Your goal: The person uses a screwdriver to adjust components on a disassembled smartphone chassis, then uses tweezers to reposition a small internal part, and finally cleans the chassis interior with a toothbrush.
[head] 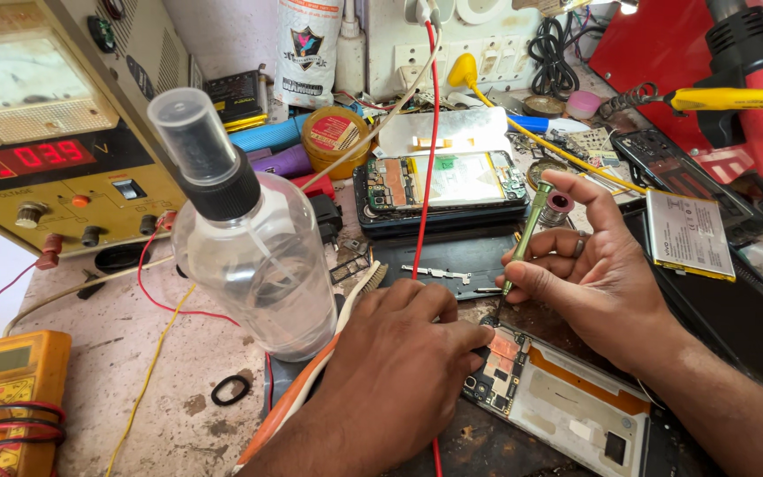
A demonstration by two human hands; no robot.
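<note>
Upright, right hand (602, 274) holds screwdriver (523, 231) over opened phone (558, 397)

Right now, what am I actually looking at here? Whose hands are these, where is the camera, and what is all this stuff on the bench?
This is one picture from a camera worn on a person's head, looking down at their own two bare hands at a cluttered repair bench.

The right hand holds a slim green screwdriver upright, its tip down at the top corner of an opened phone with its back off. The left hand rests on that phone's edge, steadying it.

Around them: a clear spray bottle with a black collar, a second opened phone further back, a loose flat battery on the right, a power supply with a red display on the left, an orange meter at the lower left, and red and yellow wires strung across the bench.
</note>
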